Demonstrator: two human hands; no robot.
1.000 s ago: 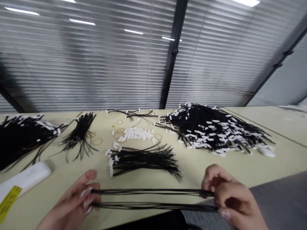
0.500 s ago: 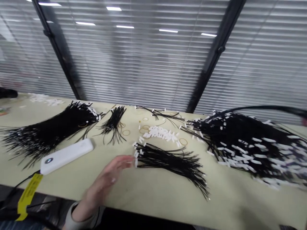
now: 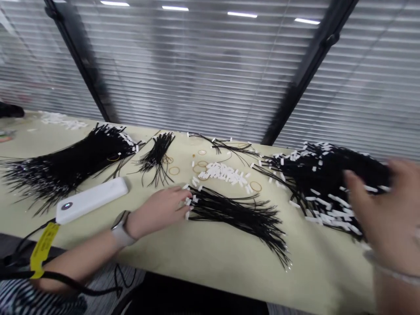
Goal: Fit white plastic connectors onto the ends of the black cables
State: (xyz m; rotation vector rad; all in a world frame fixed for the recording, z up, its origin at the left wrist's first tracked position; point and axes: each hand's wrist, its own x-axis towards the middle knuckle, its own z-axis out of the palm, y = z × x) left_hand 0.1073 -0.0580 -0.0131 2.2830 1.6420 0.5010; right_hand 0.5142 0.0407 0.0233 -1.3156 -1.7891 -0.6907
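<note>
My left hand (image 3: 159, 211), with a watch at its wrist, reaches to the white-tipped left ends of a bundle of black wires (image 3: 236, 216). Its fingertips touch those ends and stand apart, with no clear grip. My right hand (image 3: 390, 210) is blurred at the right edge, thumb and fingers spread, over a large pile of black wires with white ends (image 3: 328, 175). Nothing shows between its fingers, and it hides part of that pile.
Small white pieces (image 3: 226, 173) lie behind the middle bundle, with rubber bands (image 3: 256, 187) around. A small wire bundle (image 3: 159, 151), a large one (image 3: 68, 168) and a white power bank (image 3: 92, 200) are to the left. A yellow-tagged cable (image 3: 44, 249) crosses my left arm.
My left hand has moved right onto the bundle's white ends. My right hand has come into view over the right-hand pile. The view has tilted down slightly.
</note>
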